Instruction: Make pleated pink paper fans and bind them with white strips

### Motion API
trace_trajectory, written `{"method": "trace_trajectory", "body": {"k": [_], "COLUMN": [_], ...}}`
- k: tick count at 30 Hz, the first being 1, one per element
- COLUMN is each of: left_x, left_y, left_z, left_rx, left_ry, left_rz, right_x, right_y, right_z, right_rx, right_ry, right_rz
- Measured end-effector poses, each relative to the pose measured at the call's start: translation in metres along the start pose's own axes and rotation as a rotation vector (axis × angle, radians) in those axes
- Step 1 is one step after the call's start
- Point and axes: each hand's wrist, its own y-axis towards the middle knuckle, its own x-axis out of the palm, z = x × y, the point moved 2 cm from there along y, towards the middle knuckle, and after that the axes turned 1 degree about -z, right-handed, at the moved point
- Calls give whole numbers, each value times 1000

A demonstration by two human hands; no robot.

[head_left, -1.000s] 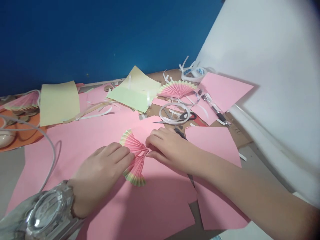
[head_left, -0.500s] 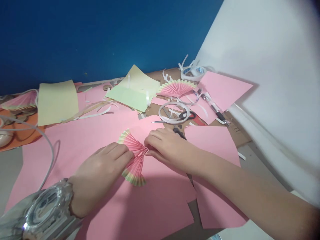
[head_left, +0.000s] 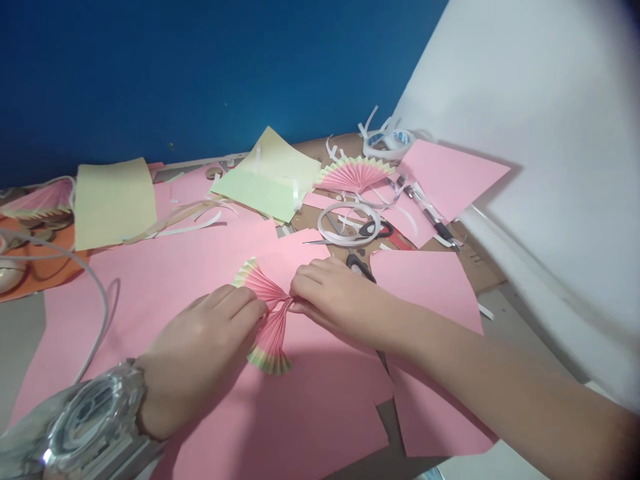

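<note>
A pleated pink paper fan [head_left: 273, 335] with a yellow-green edge spreads in two wings over a large pink sheet [head_left: 310, 400]. My right hand [head_left: 330, 290] is closed on the fan's gathered centre, its fingertips pinched together. My left hand [head_left: 215, 327], with a clear watch on the wrist, is closed over the fan's left side, between the two wings, and hides part of the folds. Its fingertips are mostly hidden.
Behind my right hand lie scissors [head_left: 361, 268], a roll of white tape [head_left: 325, 223], another pink fan [head_left: 357, 175] and a pen [head_left: 427, 210]. Green sheets [head_left: 275, 180] lie at the back. A white cable [head_left: 103, 300] curves at the left, beside orange paper [head_left: 47, 275].
The fan's wings have shifted slightly, the lower one a little more open. Both hands hold nearly the same place, still on the fan.
</note>
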Motion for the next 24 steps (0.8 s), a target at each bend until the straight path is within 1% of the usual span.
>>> {"method": "trace_trajectory", "body": {"k": [2,7,13,17,20,24], "left_x": [-1,-3,-8,-17,-16,-4], "left_y": [-1,-3,-3,-15,-28,-36], "left_z": [-1,-1,-4,-8,-7,-5], "left_rx": [5,-10,-55,-142,-176,-209], "left_ry": [3,16,-3,-45,-87,-135], "left_rz": [0,-46,-96,-103,-43,100], "right_x": [0,-4,-15,-24,-30,-28], "right_y": [0,-1,1,5,12,25], "right_z": [0,1,-4,-14,-20,-30], "right_rx": [3,11,-2,-28,-3,-25], "right_ry": [1,55,193,184,151,83], "right_rz": [-3,-25,33,-35,-57,-64]}}
